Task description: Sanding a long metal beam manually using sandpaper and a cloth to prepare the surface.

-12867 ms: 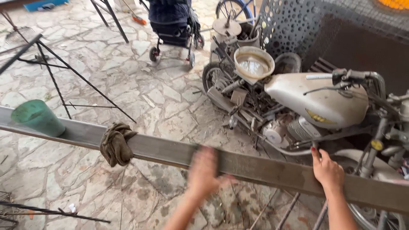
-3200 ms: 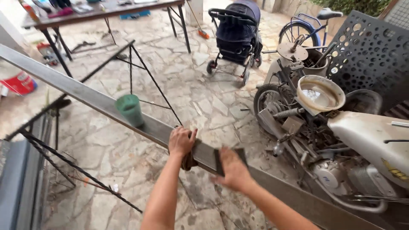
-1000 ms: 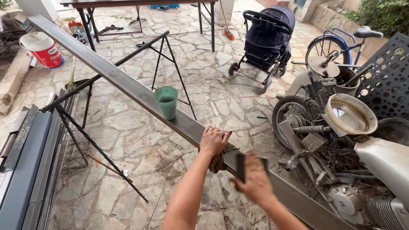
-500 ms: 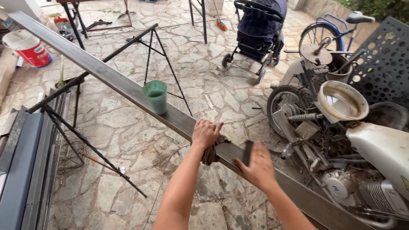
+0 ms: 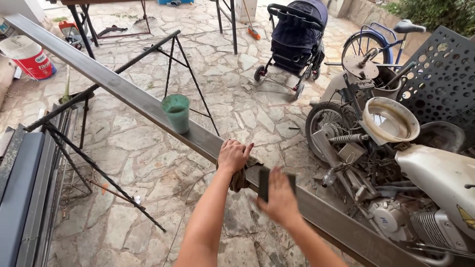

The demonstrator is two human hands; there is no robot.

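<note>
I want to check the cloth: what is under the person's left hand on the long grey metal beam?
Under the left hand a brown crumpled rag lies on the long grey metal beam; most of it is hidden.

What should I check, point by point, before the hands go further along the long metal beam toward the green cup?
1. Left hand presses the brown rag on the metal beam: ok.
2. Right hand covers a dark flat block on the beam; how firmly it is held: cannot tell.
3. Green cup stands upright on the beam, right in the path ahead of the rag: not ok.
4. Beam rests on the black folding trestles; whether it is fastened: cannot tell.
5. Motorcycle is parked close beside the beam on the right-hand side, so little room there: not ok.
</note>
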